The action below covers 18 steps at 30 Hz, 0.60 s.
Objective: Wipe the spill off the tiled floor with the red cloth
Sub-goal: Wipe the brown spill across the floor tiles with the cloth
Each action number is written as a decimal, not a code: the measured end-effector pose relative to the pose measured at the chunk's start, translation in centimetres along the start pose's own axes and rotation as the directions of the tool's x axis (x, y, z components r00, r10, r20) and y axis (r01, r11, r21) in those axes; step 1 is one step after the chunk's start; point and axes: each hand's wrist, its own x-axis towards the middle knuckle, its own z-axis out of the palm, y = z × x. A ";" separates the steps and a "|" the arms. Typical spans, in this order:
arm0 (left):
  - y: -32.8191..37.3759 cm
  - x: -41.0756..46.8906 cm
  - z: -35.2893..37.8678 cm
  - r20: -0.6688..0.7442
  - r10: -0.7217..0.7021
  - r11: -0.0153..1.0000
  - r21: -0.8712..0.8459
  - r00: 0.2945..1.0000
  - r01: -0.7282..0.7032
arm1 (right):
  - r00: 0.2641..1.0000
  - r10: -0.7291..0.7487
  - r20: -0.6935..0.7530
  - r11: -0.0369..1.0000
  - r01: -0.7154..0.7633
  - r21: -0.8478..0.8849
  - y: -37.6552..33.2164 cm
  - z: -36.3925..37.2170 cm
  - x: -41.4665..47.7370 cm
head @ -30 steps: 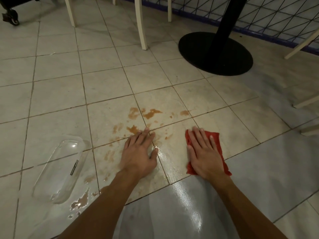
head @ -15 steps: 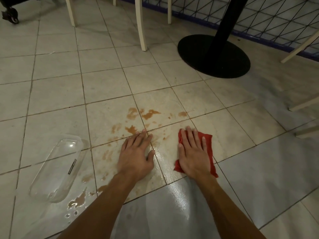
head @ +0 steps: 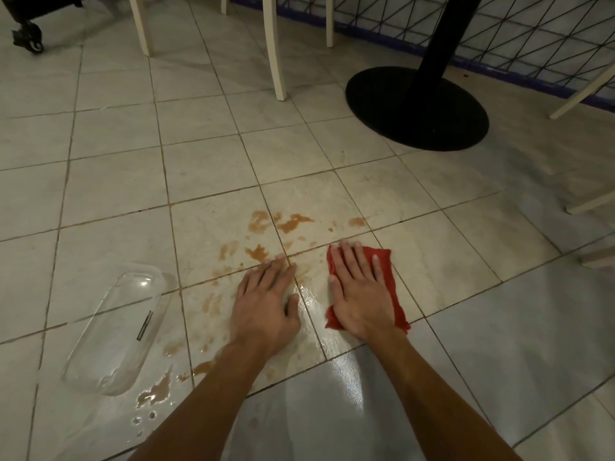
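Red cloth [head: 384, 261], a small folded rag, lies flat on the pale tiled floor [head: 116, 194]. The right hand [head: 361, 294] lies on top of it, palm down. Its fingers are straight and spread out, pressing the cloth onto the tile. Red edges stick out past the fingers at the far end, along the right side, and by the wrist.

The left hand [head: 264, 301] lies flat on the bare floor just to the left of the cloth. Its fingers are straight too, and it holds nothing. A thin strip of shiny wet tile [head: 312, 294] shows between the two hands.

The brown spill [head: 293, 222] is in many splashes. Some blotches sit just past the fingertips of both hands, apart from the cloth. More faint brown smears run down the tiles to the left of the left hand. A darker brown puddle [head: 154, 392] with small drops sits near the left arm, close to the person.

A clear plastic tub [head: 113, 331] lies on the floor to the left, with its near end right beside that puddle.

Farther away stands a round black table foot [head: 416, 108] with a black pole. Cream chair legs [head: 276, 44] stand to its left. A black wheel [head: 30, 41] is in the far left corner. A black wire fence [head: 532, 34] with a blue bottom edge runs along the back.
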 end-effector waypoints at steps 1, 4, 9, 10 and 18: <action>-0.2 0.0 -0.1 -0.007 0.016 1.000 0.011 1.000 -0.016 | 0.997 -0.078 0.008 0.997 0.078 -0.015 -0.3 0.3 -0.3; -0.8 0.0 -0.2 -0.012 0.043 0.999 0.024 0.999 -0.043 | 0.935 -0.353 0.049 0.932 0.355 -0.067 1.9 0.7 -1.9; -0.9 0.3 0.0 -0.021 0.032 0.999 0.008 0.999 -0.032 | 0.993 -0.110 0.029 0.992 0.112 -0.058 4.5 -0.4 -0.5; -0.9 0.3 0.1 -0.021 0.027 1.000 0.006 0.999 -0.027 | 1.000 -0.017 0.010 0.999 0.017 -0.042 3.7 -0.4 0.3; -1.9 0.2 0.0 -0.024 0.041 0.999 -0.012 0.999 -0.042 | 0.956 -0.294 -0.006 0.956 0.293 -0.026 0.0 1.9 -4.1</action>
